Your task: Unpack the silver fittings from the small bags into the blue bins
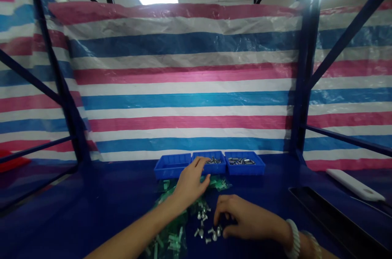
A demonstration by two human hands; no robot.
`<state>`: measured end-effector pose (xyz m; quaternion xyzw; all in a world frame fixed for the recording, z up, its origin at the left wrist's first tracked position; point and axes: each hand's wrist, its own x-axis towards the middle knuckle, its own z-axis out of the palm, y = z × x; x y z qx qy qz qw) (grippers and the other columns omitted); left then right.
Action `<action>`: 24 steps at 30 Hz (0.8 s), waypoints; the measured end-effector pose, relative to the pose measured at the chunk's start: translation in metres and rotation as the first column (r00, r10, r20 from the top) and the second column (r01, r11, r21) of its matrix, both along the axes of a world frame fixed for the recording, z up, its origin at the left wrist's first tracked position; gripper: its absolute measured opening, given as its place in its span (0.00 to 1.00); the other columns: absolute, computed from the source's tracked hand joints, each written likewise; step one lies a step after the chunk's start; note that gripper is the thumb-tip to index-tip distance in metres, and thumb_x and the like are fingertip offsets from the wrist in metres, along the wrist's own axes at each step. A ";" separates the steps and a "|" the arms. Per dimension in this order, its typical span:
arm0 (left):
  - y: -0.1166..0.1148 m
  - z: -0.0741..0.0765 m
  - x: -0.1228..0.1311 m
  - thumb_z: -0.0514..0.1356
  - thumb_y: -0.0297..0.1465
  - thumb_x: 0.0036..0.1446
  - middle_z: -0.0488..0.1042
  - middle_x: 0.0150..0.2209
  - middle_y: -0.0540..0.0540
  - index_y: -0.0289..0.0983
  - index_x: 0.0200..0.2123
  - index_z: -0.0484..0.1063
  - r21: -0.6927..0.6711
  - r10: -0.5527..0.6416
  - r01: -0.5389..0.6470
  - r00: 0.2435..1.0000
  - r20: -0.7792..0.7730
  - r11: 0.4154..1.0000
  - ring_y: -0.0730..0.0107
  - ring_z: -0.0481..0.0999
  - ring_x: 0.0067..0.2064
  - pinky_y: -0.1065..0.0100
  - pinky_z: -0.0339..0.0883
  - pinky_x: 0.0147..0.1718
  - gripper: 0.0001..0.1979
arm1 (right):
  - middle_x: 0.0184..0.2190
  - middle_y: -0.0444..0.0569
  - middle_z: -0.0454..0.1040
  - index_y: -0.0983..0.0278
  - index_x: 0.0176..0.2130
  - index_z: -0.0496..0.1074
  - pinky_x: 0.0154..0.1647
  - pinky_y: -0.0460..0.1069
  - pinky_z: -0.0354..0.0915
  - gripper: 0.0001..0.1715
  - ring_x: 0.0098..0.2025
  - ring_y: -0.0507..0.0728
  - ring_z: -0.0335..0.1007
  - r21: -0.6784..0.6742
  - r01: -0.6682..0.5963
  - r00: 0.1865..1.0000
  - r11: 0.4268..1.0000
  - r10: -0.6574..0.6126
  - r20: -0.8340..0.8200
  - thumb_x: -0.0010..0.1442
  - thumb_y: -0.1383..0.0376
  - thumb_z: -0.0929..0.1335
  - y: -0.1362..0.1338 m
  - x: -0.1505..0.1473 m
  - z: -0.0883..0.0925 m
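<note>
Reaching forward over a dark blue desk (107, 202), the left hand (191, 181) lies palm down with its fingers stretched and loosely apart, the fingertips at the near rim of the middle tray (218, 168) in a row of three blue trays. Its underside is hidden. The right hand (241, 218) rests nearer the camera, fingers curled down onto a scatter of small metal screws (202, 226); whether they pinch one cannot be told, since the fingertips cover it. The screws lie on the desk between the two hands, just beside a heap of pale green plastic pieces (173, 238) that the left forearm partly covers. The middle tray and the right tray (245, 168) hold small grey metal parts, too small to make out; the left tray (171, 168) shows only its blue floor. A white bracelet (295, 239) circles the right wrist, which is cut off by the lower edge. A striped tarp (183, 87) closes the back.
</note>
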<state>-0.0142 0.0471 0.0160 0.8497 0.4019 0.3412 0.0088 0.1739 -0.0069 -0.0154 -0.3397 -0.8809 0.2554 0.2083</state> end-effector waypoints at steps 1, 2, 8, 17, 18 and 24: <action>-0.006 -0.001 0.000 0.56 0.24 0.53 0.70 0.49 0.42 0.41 0.52 0.65 -0.009 -0.022 0.022 0.999 0.027 1.000 0.61 0.75 0.40 0.60 0.69 0.39 0.22 | 0.34 0.44 0.71 0.61 0.36 0.78 0.33 0.45 0.62 0.14 0.32 0.52 0.66 0.001 0.001 1.000 1.000 -0.001 -0.009 0.46 0.74 0.75 0.002 0.000 -0.001; -0.011 -0.002 0.000 0.56 0.24 0.53 0.70 0.49 0.42 0.41 0.52 0.65 -0.016 -0.044 0.045 0.997 0.058 0.999 0.60 0.74 0.40 0.59 0.69 0.40 0.22 | 0.33 0.43 0.71 0.62 0.34 0.77 0.32 0.44 0.62 0.13 0.31 0.51 0.66 0.005 0.008 1.000 1.000 -0.008 -0.022 0.46 0.74 0.75 0.003 0.000 -0.003; -0.024 -0.009 0.000 0.55 0.22 0.53 0.72 0.44 0.43 0.40 0.47 0.69 -0.137 -0.114 0.149 0.965 0.237 0.979 0.63 0.73 0.38 0.61 0.69 0.37 0.18 | 0.22 0.39 0.68 0.65 0.29 0.72 0.25 0.43 0.59 0.12 0.24 0.49 0.64 -0.083 0.192 0.952 0.978 -0.206 -0.229 0.43 0.74 0.76 0.015 0.004 0.002; -0.038 -0.017 0.016 0.66 0.34 0.48 0.75 0.32 0.46 0.35 0.35 0.72 -0.600 0.064 0.486 0.742 0.668 0.635 0.69 0.74 0.31 0.68 0.68 0.29 0.11 | 0.25 0.42 0.73 0.64 0.28 0.71 0.27 0.45 0.64 0.05 0.26 0.51 0.69 -0.008 0.299 0.835 0.954 -0.266 -0.481 0.52 0.69 0.72 0.013 0.003 0.013; -0.038 -0.017 0.015 0.67 0.34 0.48 0.75 0.31 0.46 0.35 0.34 0.73 -0.604 0.086 0.494 0.726 0.682 0.626 0.69 0.74 0.31 0.68 0.68 0.30 0.11 | 0.26 0.43 0.74 0.64 0.29 0.71 0.28 0.45 0.65 0.04 0.27 0.51 0.70 -0.010 0.295 0.834 0.955 -0.263 -0.485 0.52 0.69 0.72 0.012 0.002 0.013; -0.040 -0.014 0.015 0.68 0.31 0.46 0.74 0.27 0.49 0.34 0.32 0.75 -0.628 0.222 0.564 0.624 0.749 0.535 0.74 0.73 0.29 0.72 0.66 0.30 0.09 | 0.31 0.45 0.76 0.62 0.34 0.75 0.34 0.48 0.68 0.07 0.33 0.53 0.73 0.110 0.254 0.876 0.961 -0.181 -0.447 0.56 0.73 0.68 0.006 0.004 0.019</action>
